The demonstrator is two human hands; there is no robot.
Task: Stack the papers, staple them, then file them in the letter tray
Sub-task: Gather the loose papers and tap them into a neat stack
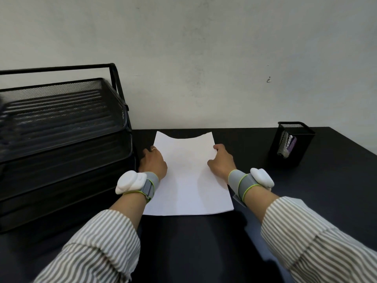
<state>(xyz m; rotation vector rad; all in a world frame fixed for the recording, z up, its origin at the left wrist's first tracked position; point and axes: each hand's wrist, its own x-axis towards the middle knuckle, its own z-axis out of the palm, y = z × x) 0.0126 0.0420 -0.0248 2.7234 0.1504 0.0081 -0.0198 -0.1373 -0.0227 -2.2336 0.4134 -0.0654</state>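
Papers [188, 176] grasped at both side edges by left hand [154, 162] and right hand [221, 161], far edge bowed, apparently for squaring.

Your left hand [154, 161] sits at about ten o'clock from frame centre, knuckles up, fingers [147, 151] curled downward with a thin ring on one. Your right hand [221, 160] mirrors it at two o'clock, fingers bent inward. Both forearms reach forward from five and seven o'clock in striped sleeves, each wrist strapped with a grey band and white pod.
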